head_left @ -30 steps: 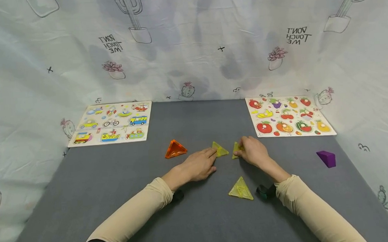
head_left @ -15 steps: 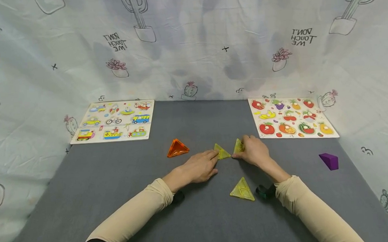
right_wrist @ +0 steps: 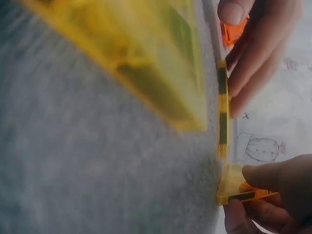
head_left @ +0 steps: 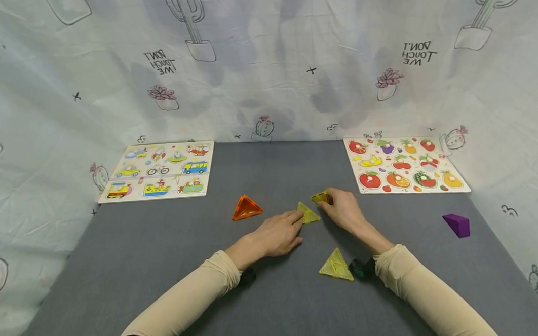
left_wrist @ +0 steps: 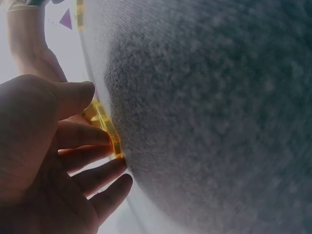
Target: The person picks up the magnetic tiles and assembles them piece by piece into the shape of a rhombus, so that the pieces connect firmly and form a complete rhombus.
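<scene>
My left hand [head_left: 276,234] rests its fingertips on a translucent yellow triangular tile [head_left: 310,214] lying on the grey table. In the left wrist view its fingers [left_wrist: 100,178] lie over that tile and the thumb stands apart from it. Just behind and to the right, my right hand [head_left: 346,209] pinches a second yellow triangular tile [head_left: 320,198] between thumb and fingers. The right wrist view shows this pinched tile [right_wrist: 233,183] tilted, close to the end of the flat one. A third yellow triangular tile [head_left: 336,266] lies nearer to me, large and blurred in the right wrist view.
An orange triangular piece [head_left: 246,208] lies left of the hands, and a purple wedge block [head_left: 457,225] far right. At the back stand a vehicle picture board [head_left: 159,171] on the left and a fruit picture board [head_left: 406,165] on the right, before a printed cloth [head_left: 263,61].
My right hand has shifted left and turned its yellow tile, which now points a different way behind the flat tile. The left hand stays on its tile.
</scene>
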The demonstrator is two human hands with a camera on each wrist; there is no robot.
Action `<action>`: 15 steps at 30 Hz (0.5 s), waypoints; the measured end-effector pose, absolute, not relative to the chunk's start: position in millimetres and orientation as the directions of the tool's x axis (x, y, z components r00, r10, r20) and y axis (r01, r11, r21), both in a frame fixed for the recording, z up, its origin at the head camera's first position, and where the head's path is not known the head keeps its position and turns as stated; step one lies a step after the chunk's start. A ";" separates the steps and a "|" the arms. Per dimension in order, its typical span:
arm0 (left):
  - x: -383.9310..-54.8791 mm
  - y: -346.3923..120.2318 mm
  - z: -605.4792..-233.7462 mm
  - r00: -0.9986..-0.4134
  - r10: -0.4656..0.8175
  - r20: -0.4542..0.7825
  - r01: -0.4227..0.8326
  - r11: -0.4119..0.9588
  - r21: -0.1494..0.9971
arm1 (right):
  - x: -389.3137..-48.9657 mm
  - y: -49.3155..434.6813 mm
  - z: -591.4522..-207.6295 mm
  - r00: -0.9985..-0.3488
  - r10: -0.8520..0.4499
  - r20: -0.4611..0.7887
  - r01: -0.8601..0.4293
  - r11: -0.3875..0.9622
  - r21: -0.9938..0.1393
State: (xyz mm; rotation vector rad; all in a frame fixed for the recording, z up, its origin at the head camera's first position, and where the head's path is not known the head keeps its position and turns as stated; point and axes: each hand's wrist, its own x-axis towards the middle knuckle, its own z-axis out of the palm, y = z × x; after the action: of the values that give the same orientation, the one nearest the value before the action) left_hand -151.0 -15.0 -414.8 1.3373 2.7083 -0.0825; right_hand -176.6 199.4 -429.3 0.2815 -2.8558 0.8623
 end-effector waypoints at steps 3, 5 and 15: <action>-150.5 -11.5 -416.4 -0.595 0.794 -0.128 0.801 0.599 -0.006 | -174.6 195.6 -427.5 -0.968 -0.188 0.163 -0.248 0.799 -0.548; -150.7 -8.9 -417.3 -0.591 0.797 -0.130 0.804 0.595 -0.010 | -173.4 194.1 -426.3 -0.964 -0.223 0.147 -0.267 0.792 -0.549; -145.4 -1.6 -418.7 -0.589 0.806 -0.057 0.807 0.584 -0.085 | -171.6 199.1 -428.4 -0.947 -0.282 0.154 -0.321 0.800 -0.507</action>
State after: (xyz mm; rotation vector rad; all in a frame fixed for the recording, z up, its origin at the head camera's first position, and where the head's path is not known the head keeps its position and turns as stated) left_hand -145.4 -1.6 -418.7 1.4189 2.7850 -0.1586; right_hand -171.6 199.1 -428.4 0.4885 -2.9127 0.8392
